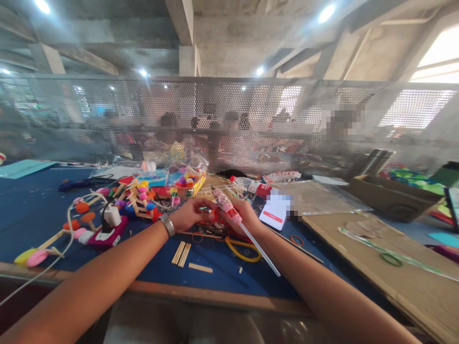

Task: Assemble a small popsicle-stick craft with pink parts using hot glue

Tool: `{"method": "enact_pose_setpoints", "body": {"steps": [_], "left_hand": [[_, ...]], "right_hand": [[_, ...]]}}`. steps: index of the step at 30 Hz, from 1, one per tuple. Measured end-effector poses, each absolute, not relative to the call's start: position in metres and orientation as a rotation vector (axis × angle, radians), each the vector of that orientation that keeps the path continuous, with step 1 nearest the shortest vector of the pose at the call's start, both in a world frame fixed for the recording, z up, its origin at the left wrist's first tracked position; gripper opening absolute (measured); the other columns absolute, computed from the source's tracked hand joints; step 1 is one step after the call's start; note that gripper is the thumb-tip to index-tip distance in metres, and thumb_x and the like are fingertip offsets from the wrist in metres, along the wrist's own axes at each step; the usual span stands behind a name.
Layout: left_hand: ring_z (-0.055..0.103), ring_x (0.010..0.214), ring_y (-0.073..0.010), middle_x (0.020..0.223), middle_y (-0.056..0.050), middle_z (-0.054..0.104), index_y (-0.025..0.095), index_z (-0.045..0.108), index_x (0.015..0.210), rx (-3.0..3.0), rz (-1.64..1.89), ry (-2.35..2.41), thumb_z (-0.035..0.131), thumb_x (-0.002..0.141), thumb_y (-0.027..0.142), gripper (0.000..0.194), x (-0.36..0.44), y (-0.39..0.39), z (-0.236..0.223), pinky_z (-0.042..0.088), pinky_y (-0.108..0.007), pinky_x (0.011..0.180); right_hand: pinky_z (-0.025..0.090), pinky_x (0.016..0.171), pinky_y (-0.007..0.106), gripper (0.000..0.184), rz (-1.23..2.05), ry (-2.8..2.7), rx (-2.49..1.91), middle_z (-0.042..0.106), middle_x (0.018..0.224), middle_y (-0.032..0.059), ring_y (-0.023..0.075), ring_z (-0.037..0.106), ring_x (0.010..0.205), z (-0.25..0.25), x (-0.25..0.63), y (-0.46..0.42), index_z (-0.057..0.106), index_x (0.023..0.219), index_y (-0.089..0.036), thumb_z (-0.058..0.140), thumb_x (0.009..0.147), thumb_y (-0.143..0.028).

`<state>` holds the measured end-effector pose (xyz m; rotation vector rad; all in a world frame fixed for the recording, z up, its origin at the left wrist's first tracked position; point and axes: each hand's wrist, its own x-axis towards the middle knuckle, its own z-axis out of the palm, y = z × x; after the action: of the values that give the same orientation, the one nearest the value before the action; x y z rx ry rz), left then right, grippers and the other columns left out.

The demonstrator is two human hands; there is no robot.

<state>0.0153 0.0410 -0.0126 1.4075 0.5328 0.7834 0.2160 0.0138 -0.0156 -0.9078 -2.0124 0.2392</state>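
My right hand [246, 217] is wrapped around a pink hot glue gun [225, 204], its nozzle pointing up and away from me. A long translucent glue stick [261, 249] sticks out of its back end toward the table edge. Close beside it, my left hand [191, 214], with a watch on the wrist, has its fingers pinched together at a small red-orange piece [214, 216]; its kind is unclear, partly covered by the fingers. Below the hands lie several craft sticks [181, 253] in a row, a single craft stick [200, 268] and a yellow loop [244, 251].
On the left stand a magenta power strip [120, 229] with a white plug [112, 216] and stick structures with coloured pom-poms [141, 197]. A lit phone [275, 211], a red-labelled bottle [258, 188] and a cardboard box [392, 196] sit right. A perforated screen [215, 102] borders the back.
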Motion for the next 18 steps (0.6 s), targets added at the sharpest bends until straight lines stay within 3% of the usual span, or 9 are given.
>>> {"method": "enact_pose_setpoints", "body": {"steps": [10,18], "left_hand": [[0.065,0.076,-0.0128,0.087,0.0,0.066,0.014,0.061,0.085,1.429,0.8,0.541,0.088,0.056,0.027,0.041,0.0162,0.04,-0.0108,0.053,-0.03,0.078],[0.066,0.076,-0.0138,0.085,0.0,0.066,0.015,0.059,0.087,1.415,0.787,0.536,0.087,0.057,0.028,0.043,0.0161,0.0412,-0.0136,0.052,-0.031,0.077]], "right_hand": [[0.042,0.06,0.028,0.024,0.302,-1.961,-0.957,0.063,0.069,0.0035,0.0168,0.054,0.064,-0.0179,0.2168,0.015,0.064,0.071,-0.017,0.066,0.076,-0.04],[0.041,0.056,0.026,0.027,0.307,-1.911,-0.983,0.061,0.067,0.0037,0.0155,0.053,0.061,-0.017,0.2127,0.0123,0.063,0.068,-0.017,0.064,0.078,-0.042]]}}
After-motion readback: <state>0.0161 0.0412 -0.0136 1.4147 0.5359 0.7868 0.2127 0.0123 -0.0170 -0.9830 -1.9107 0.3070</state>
